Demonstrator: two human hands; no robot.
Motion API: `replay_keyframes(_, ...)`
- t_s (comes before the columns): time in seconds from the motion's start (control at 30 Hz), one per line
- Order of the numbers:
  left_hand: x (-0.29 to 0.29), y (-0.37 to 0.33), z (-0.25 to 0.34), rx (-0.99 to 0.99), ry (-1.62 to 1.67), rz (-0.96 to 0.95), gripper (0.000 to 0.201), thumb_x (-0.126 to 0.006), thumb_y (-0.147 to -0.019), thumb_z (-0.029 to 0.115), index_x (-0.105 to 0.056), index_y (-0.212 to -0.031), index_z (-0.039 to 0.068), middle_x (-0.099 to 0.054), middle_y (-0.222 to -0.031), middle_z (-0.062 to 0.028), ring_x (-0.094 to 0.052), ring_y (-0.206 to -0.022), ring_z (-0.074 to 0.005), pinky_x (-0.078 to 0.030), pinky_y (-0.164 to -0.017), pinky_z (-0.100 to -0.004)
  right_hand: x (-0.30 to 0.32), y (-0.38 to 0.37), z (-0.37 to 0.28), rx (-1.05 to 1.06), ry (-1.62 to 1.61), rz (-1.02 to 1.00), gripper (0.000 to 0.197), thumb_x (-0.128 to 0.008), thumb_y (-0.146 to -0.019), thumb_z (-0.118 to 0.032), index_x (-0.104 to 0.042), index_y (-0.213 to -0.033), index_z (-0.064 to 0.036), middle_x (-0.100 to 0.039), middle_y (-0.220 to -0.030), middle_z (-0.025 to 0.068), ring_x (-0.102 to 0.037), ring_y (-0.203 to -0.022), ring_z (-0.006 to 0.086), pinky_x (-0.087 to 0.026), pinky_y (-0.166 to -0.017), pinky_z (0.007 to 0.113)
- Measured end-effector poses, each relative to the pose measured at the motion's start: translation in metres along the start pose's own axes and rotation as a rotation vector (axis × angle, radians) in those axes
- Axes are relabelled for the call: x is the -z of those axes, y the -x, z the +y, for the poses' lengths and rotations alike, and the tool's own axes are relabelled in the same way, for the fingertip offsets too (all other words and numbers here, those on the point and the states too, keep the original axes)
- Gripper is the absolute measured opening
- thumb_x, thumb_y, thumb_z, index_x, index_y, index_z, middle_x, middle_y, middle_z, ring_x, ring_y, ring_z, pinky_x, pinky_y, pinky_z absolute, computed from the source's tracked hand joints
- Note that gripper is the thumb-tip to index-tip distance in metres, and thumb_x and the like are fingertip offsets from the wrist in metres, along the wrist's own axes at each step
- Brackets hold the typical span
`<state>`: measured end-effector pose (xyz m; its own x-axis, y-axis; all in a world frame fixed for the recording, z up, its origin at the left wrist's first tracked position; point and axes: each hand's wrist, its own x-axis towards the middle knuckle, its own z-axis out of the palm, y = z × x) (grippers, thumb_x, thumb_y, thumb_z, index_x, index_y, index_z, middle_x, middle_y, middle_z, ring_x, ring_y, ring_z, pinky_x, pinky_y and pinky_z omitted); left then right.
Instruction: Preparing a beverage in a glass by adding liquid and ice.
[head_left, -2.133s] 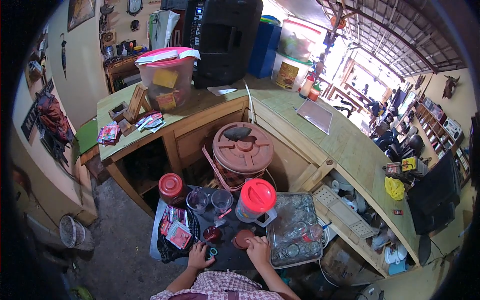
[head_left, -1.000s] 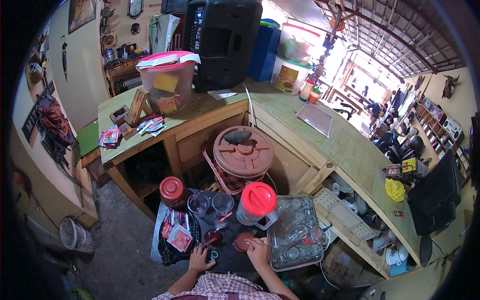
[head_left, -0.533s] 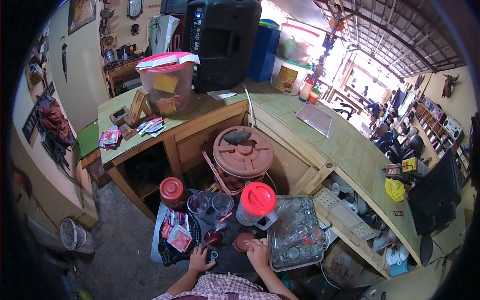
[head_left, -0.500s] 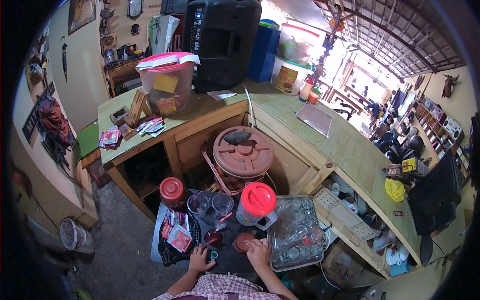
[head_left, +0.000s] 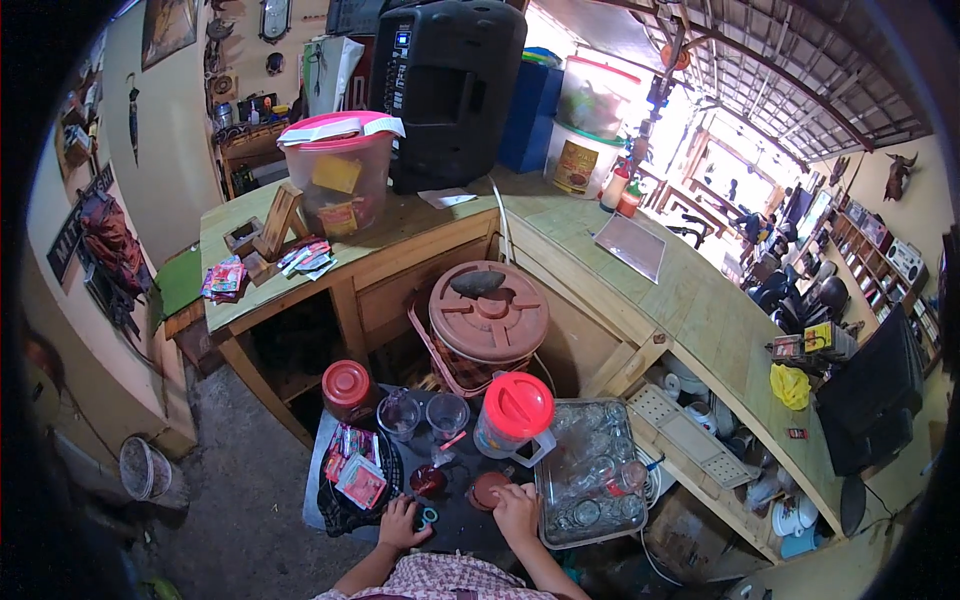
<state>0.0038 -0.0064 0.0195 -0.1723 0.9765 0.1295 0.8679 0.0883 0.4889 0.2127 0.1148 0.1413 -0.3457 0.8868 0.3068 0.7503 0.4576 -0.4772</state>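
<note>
1. Head view, watched from my distant seat: a wooden counter (head_left: 700, 310) bends around the far side and the right, with a black speaker (head_left: 450, 100) standing on it.
2. Inside that bend I see a round cooler (head_left: 488, 325).
3. Nearest the person is a low black table (head_left: 455, 532), where both hands are.
4. At its right sits a tray (head_left: 600, 538) crowded with glasses (head_left: 590, 460).
5. Just left of the tray, a red-lidded jug (head_left: 513, 415) stands upright; a red-lidded jar (head_left: 347, 388) is well to its left, with two clear cups (head_left: 447, 413) between.
6. Sachets (head_left: 360, 482) lie on a black basket (head_left: 394, 460) at the table's left.
7. The left hand (head_left: 401, 522) lies palm down, fingers loosely spread, holding nothing I can make out. The right hand (head_left: 517, 510) is bent narrow, fingertips at the disc's edge; I cannot tell whether it grips.
8. That brown disc (head_left: 488, 490) lies flat, nearer the person than the jug. I judge the step in hand to be a light touch or steadying; lifting it calls for fingertips under its rim, clear of the jug's handle.
9. Teal-handled scissors (head_left: 427, 516) lie just beside the left hand; contact is unclear. Taking them calls for only a small reach of the thumb.
</note>
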Motion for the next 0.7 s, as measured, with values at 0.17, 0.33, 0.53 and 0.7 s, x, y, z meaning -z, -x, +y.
replay_keyframes(0.17, 0.0, -0.001, 0.001, -0.012, -0.019, 0.015, 0.063, -0.062, -0.065, 0.047, -0.053, -0.11, 0.005, -0.048, -0.116, -0.0153, -0.04, -0.114, -0.0342, -0.037, -0.091, -0.0449, -0.009, 0.002, 0.008, -0.076, -0.083, -0.016, 0.019, -0.062, -0.066, -0.007, -0.069, -0.081, -0.0164, -0.061, -0.081, 0.0013, -0.051, -0.083, 0.0218, -0.041, -0.071, 0.037)
replay_keyframes(0.33, -0.001, 0.0, -0.001, -0.006, -0.012, 0.009, 0.063, -0.062, -0.065, 0.047, -0.053, -0.111, 0.005, -0.048, -0.116, -0.0149, -0.04, -0.115, -0.034, -0.037, -0.091, -0.0447, -0.01, 0.001, 0.003, -0.038, -0.124, -0.023, 0.017, -0.062, -0.065, -0.007, -0.068, -0.079, -0.0137, -0.061, -0.084, 0.0015, -0.051, -0.086, 0.0211, -0.04, -0.073, 0.038)
replay_keyframes(0.53, 0.0, 0.0, 0.0, -0.012, -0.038, 0.006, 0.062, -0.062, -0.065, 0.048, -0.053, -0.109, 0.005, -0.047, -0.117, -0.015, -0.041, -0.113, -0.034, -0.038, -0.09, -0.0444, -0.004, -0.003, -0.001, -0.044, 0.099, -0.079, 0.02, -0.061, -0.065, -0.006, -0.068, -0.081, -0.0146, -0.061, -0.087, 0.0006, -0.051, -0.087, 0.0207, -0.04, -0.073, 0.038)
replay_keyframes(0.7, 0.001, -0.001, 0.002, -0.021, -0.037, 0.012, 0.061, -0.062, -0.066, 0.047, -0.053, -0.109, 0.005, -0.047, -0.117, -0.0151, -0.041, -0.113, -0.0341, -0.038, -0.09, -0.0447, -0.017, -0.001, 0.012, -0.078, -0.178, -0.074, 0.02, -0.061, -0.065, -0.007, -0.068, -0.083, -0.0149, -0.061, -0.087, -0.0001, -0.051, -0.086, 0.022, -0.04, -0.072, 0.04)
